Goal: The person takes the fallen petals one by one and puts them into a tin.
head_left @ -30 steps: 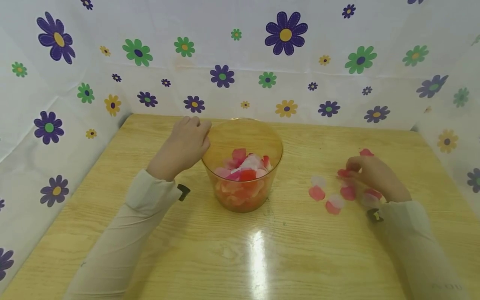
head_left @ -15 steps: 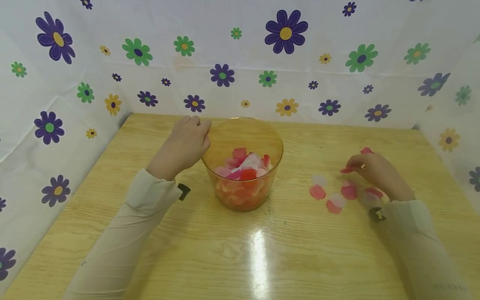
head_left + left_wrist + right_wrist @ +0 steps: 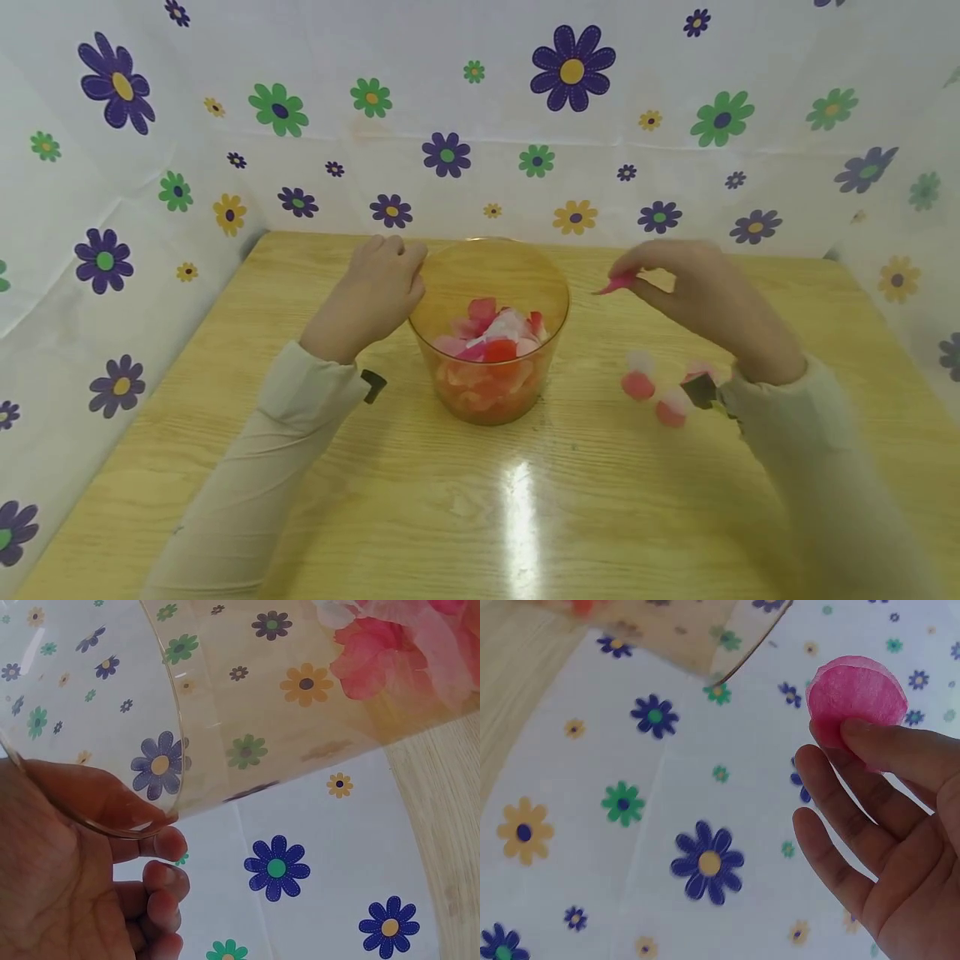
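Note:
A clear amber plastic bowl (image 3: 553, 293) stands mid-table, about half full of pink, red and white petals (image 3: 491, 333). My left hand (image 3: 375, 287) holds its left rim; in the left wrist view the curled fingers (image 3: 166, 847) lie against the bowl's wall (image 3: 247, 712). Raised just right of the bowl's rim, my right hand (image 3: 633, 279) pinches one pink petal (image 3: 617, 285) between thumb and fingertips. That round petal (image 3: 855, 694) shows plainly in the right wrist view, with the bowl's edge (image 3: 697, 637) above and to its left.
A few loose pink and white petals (image 3: 637, 383) lie on the wooden table (image 3: 525, 517) right of the bowl, under my right wrist. Flower-print sheets (image 3: 480, 125) wall in the table at the back and on both sides.
My right hand has lifted a pink petal off the table and carried it up and left to the bowl's right rim. The left hand and bowl have stayed put.

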Available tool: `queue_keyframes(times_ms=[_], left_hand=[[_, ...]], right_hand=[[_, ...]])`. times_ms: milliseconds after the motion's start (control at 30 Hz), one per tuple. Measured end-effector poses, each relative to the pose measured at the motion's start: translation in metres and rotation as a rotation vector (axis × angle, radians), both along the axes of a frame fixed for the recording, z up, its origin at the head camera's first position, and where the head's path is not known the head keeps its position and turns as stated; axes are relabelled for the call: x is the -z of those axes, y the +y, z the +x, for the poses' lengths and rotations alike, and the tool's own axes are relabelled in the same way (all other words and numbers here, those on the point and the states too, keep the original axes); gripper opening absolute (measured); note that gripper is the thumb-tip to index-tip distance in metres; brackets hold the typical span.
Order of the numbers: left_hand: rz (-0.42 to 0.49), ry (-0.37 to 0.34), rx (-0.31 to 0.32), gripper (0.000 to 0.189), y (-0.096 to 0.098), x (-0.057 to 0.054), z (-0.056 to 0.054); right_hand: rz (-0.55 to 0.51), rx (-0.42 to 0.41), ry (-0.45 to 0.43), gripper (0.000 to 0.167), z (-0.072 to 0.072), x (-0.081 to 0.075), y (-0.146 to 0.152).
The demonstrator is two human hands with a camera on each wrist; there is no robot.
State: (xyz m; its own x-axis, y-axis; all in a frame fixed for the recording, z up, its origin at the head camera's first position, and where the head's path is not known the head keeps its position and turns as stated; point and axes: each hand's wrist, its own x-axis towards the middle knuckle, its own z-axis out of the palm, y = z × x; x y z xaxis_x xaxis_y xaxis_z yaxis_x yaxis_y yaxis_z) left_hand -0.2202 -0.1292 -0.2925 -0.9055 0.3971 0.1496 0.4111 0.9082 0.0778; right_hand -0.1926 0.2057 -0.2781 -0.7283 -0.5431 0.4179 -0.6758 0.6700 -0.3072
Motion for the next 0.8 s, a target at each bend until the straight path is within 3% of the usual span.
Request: queue_keyframes(times_ms=[167, 300, 400, 600, 800], left_hand=[[0.010, 0.005, -0.009, 0.017, -0.002, 0.000, 0.001], [0.014, 0.018, -0.002, 0.017, -0.001, 0.001, 0.001], [0.023, 0.018, 0.009, 0.017, 0.002, 0.003, 0.000], [0.028, 0.026, 0.008, 0.016, 0.004, 0.003, 0.000], [0.028, 0.006, -0.006, 0.017, 0.001, 0.000, 0.002]], right_hand=[[0.056, -0.169, -0.052, 0.016, -0.013, -0.018, -0.054], [0.169, -0.208, -0.124, 0.015, -0.022, -0.016, -0.087], [0.198, -0.214, -0.160, 0.015, -0.025, -0.010, -0.097], [0.154, -0.198, -0.120, 0.016, -0.025, -0.012, -0.083], [0.006, -0.151, 0.026, 0.013, -0.023, -0.015, -0.038]])
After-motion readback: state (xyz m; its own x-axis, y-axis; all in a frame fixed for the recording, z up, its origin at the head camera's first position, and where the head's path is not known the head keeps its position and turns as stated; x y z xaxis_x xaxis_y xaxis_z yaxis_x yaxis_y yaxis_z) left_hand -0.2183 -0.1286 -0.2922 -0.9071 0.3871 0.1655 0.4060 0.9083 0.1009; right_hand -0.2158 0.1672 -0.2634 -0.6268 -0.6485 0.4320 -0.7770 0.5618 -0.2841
